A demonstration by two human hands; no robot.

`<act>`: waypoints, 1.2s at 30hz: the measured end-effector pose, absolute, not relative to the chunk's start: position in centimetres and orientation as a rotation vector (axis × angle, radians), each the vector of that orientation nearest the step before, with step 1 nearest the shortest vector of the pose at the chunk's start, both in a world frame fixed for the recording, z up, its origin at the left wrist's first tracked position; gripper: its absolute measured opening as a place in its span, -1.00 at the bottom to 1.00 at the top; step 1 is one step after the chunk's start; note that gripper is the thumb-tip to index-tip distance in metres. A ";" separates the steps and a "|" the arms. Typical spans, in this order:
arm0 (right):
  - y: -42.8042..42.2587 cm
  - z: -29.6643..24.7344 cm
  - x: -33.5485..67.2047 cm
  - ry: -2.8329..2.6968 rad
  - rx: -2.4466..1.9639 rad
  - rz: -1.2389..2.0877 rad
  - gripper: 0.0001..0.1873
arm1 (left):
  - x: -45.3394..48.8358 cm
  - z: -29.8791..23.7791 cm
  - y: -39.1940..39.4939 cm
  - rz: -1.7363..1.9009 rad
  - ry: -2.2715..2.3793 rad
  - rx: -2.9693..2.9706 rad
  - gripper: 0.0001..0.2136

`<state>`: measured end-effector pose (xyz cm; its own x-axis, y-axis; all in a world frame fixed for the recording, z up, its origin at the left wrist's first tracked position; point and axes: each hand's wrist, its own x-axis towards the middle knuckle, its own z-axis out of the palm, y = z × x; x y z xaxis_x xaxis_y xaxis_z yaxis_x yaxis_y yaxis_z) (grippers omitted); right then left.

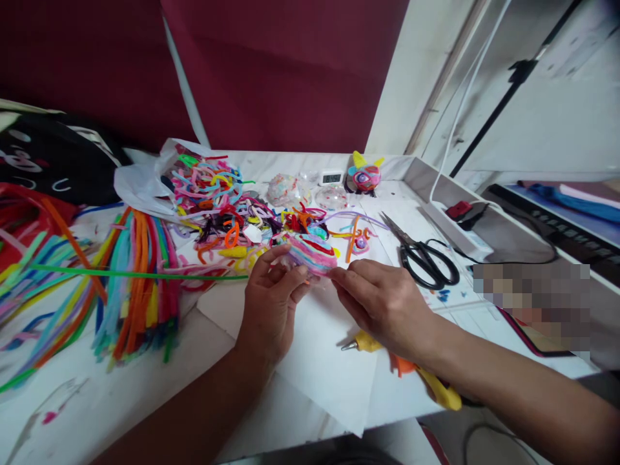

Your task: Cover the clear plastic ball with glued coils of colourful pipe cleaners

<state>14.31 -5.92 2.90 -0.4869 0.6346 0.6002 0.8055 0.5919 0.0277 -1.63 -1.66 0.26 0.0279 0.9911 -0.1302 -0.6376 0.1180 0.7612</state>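
My left hand [276, 290] is closed around the left side of a rounded clear plastic piece covered in pink, red, blue and white pipe cleaners [312, 253]. On its right edge, the fingertips of my right hand [375, 294] are pinched together against the pipe cleaners. Whether a separate strand sits between those fingertips is hidden. Below my right hand and wrist lies a yellow hot glue gun [368, 341] with a metal nozzle, partly covered by my forearm. White paper [329, 381] is spread on the table under both hands.
Black-handled scissors [421, 255] lie at the right, near a power strip [458, 229]. Bundled pipe cleaners [138, 284] fill the left side. Behind my hands are a heap of cut pieces [208, 184], clear plastic domes [288, 190], a small clock [331, 177] and a colourful horned figure [364, 175].
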 end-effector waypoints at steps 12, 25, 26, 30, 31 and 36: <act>-6.1 3.1 13.7 -2.309 -1.113 -0.613 -0.78 | -1.5 0.4 -1.7 1.401 0.758 0.585 -0.65; -6.1 3.1 13.0 -2.330 -1.156 -0.702 -0.76 | -1.4 0.1 -1.8 1.389 0.749 0.577 -0.78; -6.2 3.1 12.9 -2.329 -1.158 -0.703 -0.76 | -1.4 0.1 -1.8 1.389 0.745 0.577 -0.78; -6.4 3.3 12.9 -2.316 -1.146 -0.699 -0.76 | -1.5 0.2 -1.9 1.381 0.726 0.575 -0.78; -6.4 3.4 12.9 -2.315 -1.142 -0.695 -0.75 | -1.5 0.3 -1.9 1.380 0.723 0.572 -0.78; -6.6 3.5 13.0 -2.313 -1.125 -0.695 -0.74 | -1.4 0.4 -2.0 1.375 0.721 0.550 -0.76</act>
